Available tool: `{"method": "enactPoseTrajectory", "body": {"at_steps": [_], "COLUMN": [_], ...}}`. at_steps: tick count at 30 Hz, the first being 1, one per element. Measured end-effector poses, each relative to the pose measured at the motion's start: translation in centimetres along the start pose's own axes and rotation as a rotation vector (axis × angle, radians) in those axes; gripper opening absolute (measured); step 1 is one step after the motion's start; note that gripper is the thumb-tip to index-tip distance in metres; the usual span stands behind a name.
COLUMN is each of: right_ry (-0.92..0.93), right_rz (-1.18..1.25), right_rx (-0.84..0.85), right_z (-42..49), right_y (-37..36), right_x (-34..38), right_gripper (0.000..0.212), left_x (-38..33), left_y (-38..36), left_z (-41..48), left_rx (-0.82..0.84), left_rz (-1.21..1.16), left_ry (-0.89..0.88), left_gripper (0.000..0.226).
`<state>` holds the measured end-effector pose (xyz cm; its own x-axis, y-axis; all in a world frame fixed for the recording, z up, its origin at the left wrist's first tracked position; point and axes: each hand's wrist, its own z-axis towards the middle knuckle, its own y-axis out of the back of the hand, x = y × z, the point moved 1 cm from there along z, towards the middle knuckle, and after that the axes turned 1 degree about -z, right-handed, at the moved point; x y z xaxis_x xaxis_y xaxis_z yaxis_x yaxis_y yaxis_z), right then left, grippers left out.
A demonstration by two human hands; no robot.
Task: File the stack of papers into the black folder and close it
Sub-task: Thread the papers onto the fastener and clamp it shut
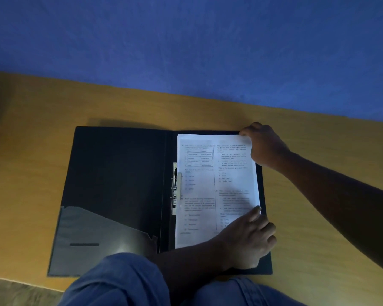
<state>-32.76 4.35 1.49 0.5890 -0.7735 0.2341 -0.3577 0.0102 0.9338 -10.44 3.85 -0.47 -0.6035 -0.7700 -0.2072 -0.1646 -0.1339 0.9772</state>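
Observation:
The black folder lies open flat on the wooden table. A stack of printed white papers rests on its right half, beside the metal clip at the spine. My right hand holds the stack's far right corner. My left hand lies across the stack's near right corner, fingers spread and pressing on the sheets. The near right part of the papers is hidden under my left hand.
A grey pocket covers the lower part of the folder's left flap. A blue wall rises behind the table. My blue-trousered knees are at the table's near edge.

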Motion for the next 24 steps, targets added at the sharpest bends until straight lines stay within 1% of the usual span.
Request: {"method": "enactPoseTrajectory", "body": {"at_steps": [2, 3, 6, 7, 9, 12, 16, 18, 20, 22, 24], "right_ry": [-0.023, -0.064, -0.307, -0.396, -0.494, -0.534, -0.508, -0.491, -0.474, -0.397, -0.257], "right_rz": [0.057, 0.113, 0.259, 0.323, 0.446, 0.525, 0.535, 0.544, 0.522, 0.449, 0.392], "right_rx": [-0.002, -0.018, -0.092, -0.088, -0.047, -0.043, -0.027, -0.017, -0.049, -0.103, -0.127], "right_z": [0.2, 0.3, 0.1, 0.0, -0.3, -0.6, -0.7, -0.7, -0.6, -0.2, 0.4], "right_y": [-0.1, -0.1, 0.1, 0.2, 0.2, -0.1, 0.2, 0.5, 0.9, 1.0, 0.8], "right_x": [-0.1, -0.3, -0.8, -0.7, -0.3, 0.2, 0.3, 0.2, 0.2, 0.4, 1.0], "right_gripper": [0.062, 0.057, 0.028, 0.025, 0.025, 0.027, 0.032, 0.03, 0.029, 0.035, 0.04], "left_x": [-0.2, -0.2, -0.3, -0.3, -0.2, 0.1, 0.5, 0.6, 0.7, 1.0, 1.4], "left_y": [-0.2, -0.3, -0.5, -0.3, 0.0, 0.0, 0.2, 0.4, 0.5, 0.7, 1.0], "left_z": [-0.3, -0.4, -0.5, -0.5, -0.4, -0.5, -0.5, -0.5, -0.9, -1.9, -3.6], "left_rx": [-0.018, -0.03, -0.057, -0.056, -0.046, -0.042, -0.023, -0.017, -0.024, -0.037, -0.016], "left_rz": [-0.013, -0.018, -0.023, -0.023, -0.022, -0.034, -0.015, -0.021, -0.049, -0.061, -0.075], "left_ry": [0.015, 0.019, 0.02, 0.02, 0.019, -0.006, -0.04, -0.036, -0.021, 0.03, 0.092], "left_gripper": [0.029, 0.03, 0.03, 0.03, 0.028, 0.026, 0.028, 0.029, 0.034, 0.042, 0.05]}}
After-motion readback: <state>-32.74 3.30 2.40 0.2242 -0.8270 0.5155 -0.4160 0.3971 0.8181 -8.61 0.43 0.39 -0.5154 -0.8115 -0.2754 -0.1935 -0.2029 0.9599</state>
